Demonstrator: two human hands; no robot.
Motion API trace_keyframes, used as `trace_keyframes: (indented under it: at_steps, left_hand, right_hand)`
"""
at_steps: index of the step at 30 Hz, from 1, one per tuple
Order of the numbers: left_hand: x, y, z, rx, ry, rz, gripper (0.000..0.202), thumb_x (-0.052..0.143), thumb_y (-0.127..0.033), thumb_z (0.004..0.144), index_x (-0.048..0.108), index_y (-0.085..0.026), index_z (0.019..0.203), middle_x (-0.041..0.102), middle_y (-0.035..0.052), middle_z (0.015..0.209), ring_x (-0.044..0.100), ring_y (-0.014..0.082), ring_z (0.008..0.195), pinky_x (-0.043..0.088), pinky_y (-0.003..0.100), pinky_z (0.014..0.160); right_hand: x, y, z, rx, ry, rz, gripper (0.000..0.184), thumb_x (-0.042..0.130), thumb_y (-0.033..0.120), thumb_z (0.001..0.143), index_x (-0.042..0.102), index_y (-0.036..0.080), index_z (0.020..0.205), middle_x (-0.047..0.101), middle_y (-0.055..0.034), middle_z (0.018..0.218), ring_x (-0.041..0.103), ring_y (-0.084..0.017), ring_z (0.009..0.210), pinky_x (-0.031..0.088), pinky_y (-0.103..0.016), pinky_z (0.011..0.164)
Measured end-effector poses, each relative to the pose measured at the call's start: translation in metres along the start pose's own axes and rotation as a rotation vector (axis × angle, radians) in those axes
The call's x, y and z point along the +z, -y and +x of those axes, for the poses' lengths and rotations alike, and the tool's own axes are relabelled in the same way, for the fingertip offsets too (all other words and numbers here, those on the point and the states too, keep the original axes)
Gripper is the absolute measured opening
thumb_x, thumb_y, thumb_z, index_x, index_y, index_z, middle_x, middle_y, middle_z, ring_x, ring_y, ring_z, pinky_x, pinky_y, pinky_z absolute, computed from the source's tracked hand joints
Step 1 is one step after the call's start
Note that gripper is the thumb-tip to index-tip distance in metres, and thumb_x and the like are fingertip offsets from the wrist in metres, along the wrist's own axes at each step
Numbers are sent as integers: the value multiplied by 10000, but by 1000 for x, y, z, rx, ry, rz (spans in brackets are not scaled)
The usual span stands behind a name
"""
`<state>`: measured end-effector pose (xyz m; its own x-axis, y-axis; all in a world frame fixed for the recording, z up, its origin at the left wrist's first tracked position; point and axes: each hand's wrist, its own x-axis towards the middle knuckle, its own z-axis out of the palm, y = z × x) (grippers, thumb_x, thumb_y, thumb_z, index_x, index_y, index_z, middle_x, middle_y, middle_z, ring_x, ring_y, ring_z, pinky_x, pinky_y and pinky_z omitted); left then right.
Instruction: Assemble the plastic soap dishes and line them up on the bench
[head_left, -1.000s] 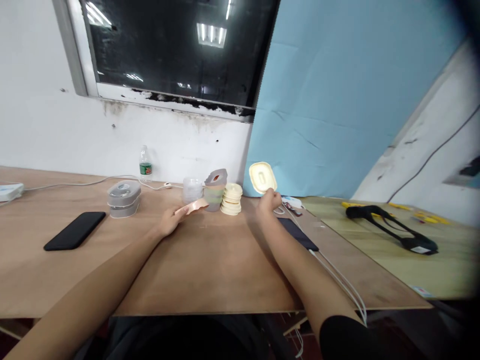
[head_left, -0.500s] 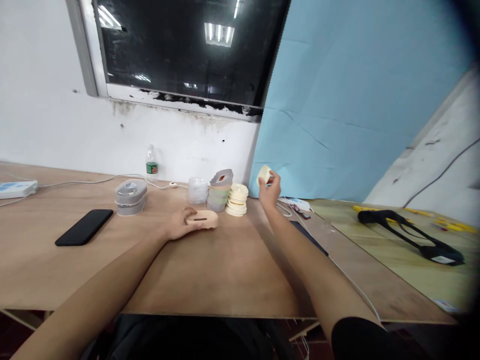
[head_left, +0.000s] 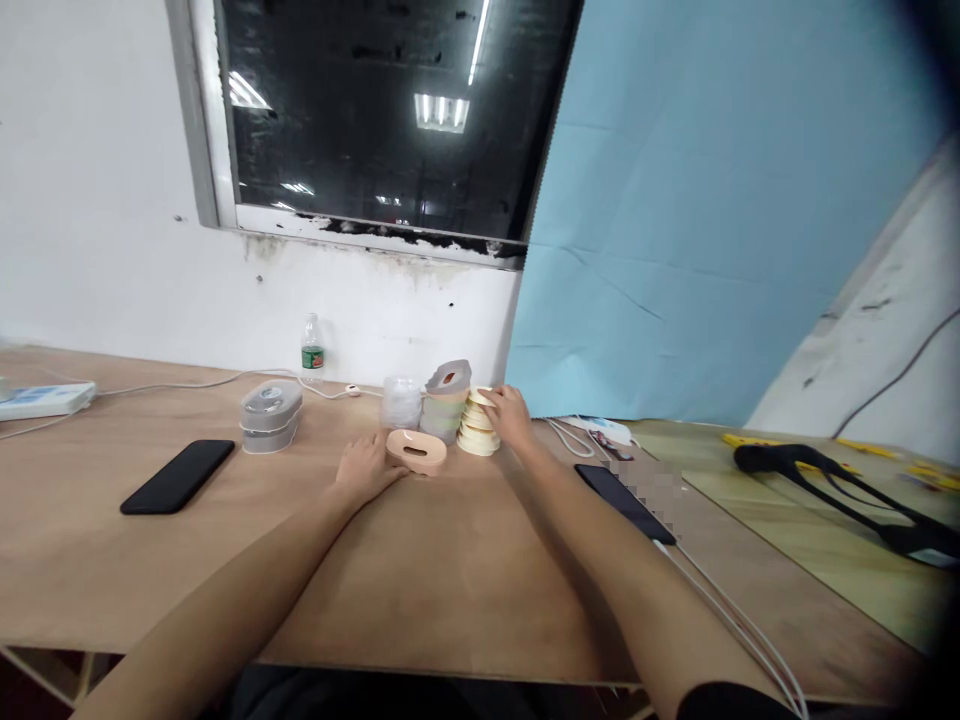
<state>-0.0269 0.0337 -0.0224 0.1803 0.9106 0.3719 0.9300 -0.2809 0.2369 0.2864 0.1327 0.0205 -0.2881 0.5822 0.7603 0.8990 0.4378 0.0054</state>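
Lying at the far left of the brown table, a white box has a pale cable running right from it toward the wall. Nearer, and to its right, a black phone rests flat and slanted. Next comes a two-tier gray container, upright, and beyond it, close to the wall, a clear bottle with a green label.

The left hand rests low over the table, its thumb along the near edge of an oval peach piece and its fingers bent at the left end, so that end is held between them. This slotted piece sits left of center, in front of some clear cups gathered in a stack.

Just right of the cups stands a mixed stack in gray and pale green, with a tilted, slotted gray piece on top. A cream stack rises directly beside it. The right hand reaches to its top from the right, fingers bent against the upper pieces; the contact is small and partly hidden, so I cannot tell whether they pinch one.

Farther right, a dark tablet lies near white cords. At the far right, a black frame rests on a paler tabletop, near yellow items.
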Motion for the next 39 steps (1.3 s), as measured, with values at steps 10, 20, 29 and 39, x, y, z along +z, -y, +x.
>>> trace_keyframes:
  at_steps: [10, 20, 29, 39]
  left_hand:
    - [-4, 8, 0, 74, -44, -67, 742, 479, -636, 821, 344, -166, 1379, 695, 120, 1055, 612, 315, 1042, 345, 435, 925]
    - [-50, 67, 9, 95, -616, -54, 348, 504, -436, 871, 612, -187, 1089, 676, 81, 1047, 574, 273, 1014, 376, 390, 899]
    - [-80, 94, 2, -338, -814, 56, 370, 547, -444, 826, 618, -206, 1100, 425, 123, 1388, 323, 352, 1301, 186, 544, 1053]
    - [-64, 137, -3, -667, -561, -74, 784, 651, -647, 672, 465, -220, 1302, 301, 196, 1448, 389, 408, 1264, 316, 575, 1006]
  right_hand:
    - [6, 1, -6, 35, 33, 106, 455, 471, 495, 893, 637, 195, 1193, 602, -124, 1170, 516, -278, 1106, 392, -423, 990]
    - [11, -16, -19, 143, -36, 187, 448, 517, 457, 855, 612, 174, 1190, 583, -141, 1236, 520, -278, 1149, 396, -447, 1004]
    - [15, -12, -27, 160, -156, 193, 509, 528, 471, 857, 532, 150, 1251, 559, -155, 1271, 492, -278, 1191, 378, -442, 1026]
    - [7, 8, -52, 126, -343, 158, 319, 492, 338, 880, 567, 158, 1133, 619, -132, 1080, 520, -272, 1045, 415, -444, 931]
